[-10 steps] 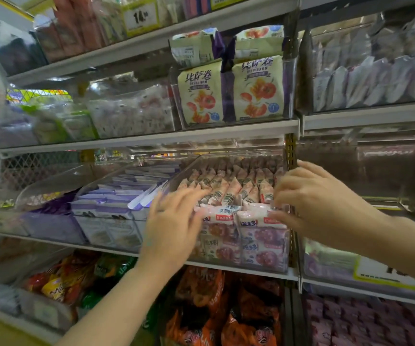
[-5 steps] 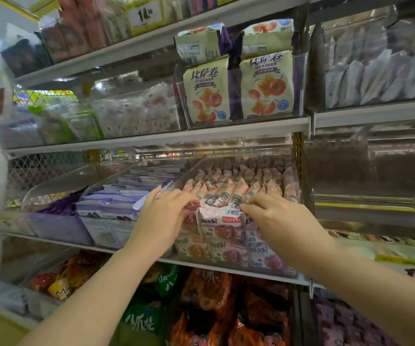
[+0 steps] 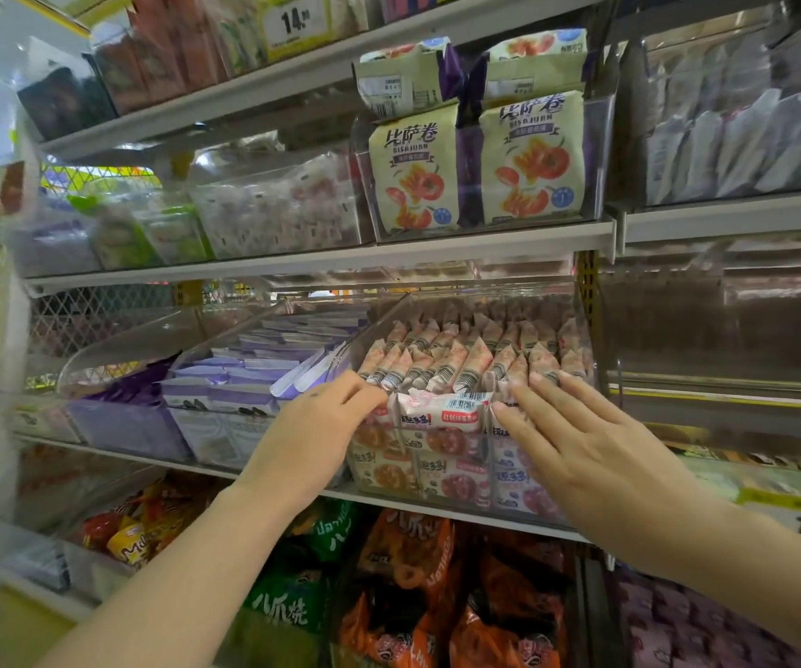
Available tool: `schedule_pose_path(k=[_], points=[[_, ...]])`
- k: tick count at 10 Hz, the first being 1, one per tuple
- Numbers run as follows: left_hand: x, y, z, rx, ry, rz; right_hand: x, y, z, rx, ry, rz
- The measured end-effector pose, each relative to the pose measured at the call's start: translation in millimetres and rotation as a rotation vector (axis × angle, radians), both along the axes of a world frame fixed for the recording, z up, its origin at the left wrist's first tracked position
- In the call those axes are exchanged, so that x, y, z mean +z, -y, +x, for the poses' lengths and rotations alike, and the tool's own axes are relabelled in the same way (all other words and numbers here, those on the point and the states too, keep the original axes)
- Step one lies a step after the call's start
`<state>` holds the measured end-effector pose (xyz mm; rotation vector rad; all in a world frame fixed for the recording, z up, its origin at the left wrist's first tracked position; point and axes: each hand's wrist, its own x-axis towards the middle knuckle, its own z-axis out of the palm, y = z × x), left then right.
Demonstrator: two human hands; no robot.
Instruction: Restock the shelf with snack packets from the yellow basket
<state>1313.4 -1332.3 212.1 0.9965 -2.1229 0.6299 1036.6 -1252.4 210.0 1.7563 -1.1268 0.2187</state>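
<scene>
Pink snack packets [image 3: 466, 359]: upright rows in clear bin [image 3: 379, 325] on middle shelf [image 3: 461, 515]. Front packet [image 3: 442, 411]: crosswise at bin's 6 o'clock edge. Left hand [image 3: 312, 436], 7 o'clock: fingers curled onto that packet's end, seemingly pinching. Right hand [image 3: 596, 450], 5 o'clock: fingers straight, spread, tips touching front row.

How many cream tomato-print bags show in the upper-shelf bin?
4 cream bags: front left bag and front right bag stand upright; top left bag and top right bag sit above them. More may be hidden behind.
</scene>
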Motion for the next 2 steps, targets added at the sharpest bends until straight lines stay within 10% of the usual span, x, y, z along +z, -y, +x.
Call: schedule_pose_path(k=[2], points=[[0, -3, -3, 0.078, 0.081, 0.001, 9, -11, 5, -0.026, 0.023, 0.080]])
